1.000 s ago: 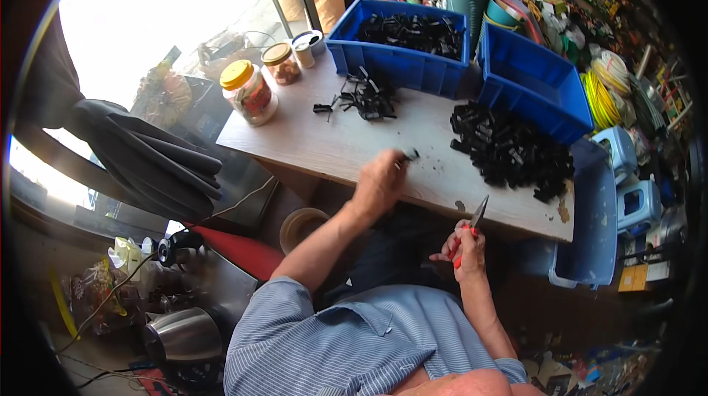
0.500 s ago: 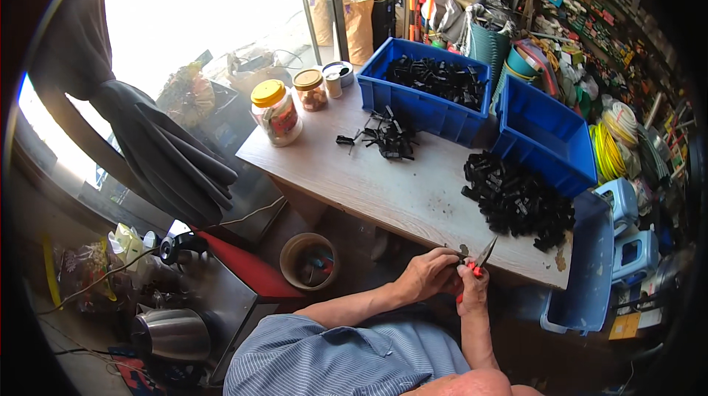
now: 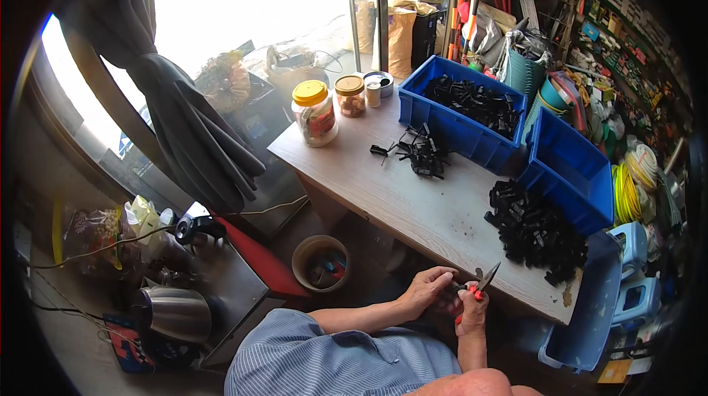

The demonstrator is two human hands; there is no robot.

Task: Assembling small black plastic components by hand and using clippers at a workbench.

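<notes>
Head view, red-handled scissors (image 3: 480, 293), held in right hand (image 3: 473, 311)

A pair of pointed scissors with grey metal blades and red handles (image 3: 487, 277) is gripped in the person's right hand (image 3: 472, 311), tilted, its tip pointing up and to the right, over the near edge of a pale wood-grain table (image 3: 428, 208). A small dark piece (image 3: 457, 287) sits between that hand and the left hand's fingertips (image 3: 448, 271), partly hidden, its shape unclear.
</notes>
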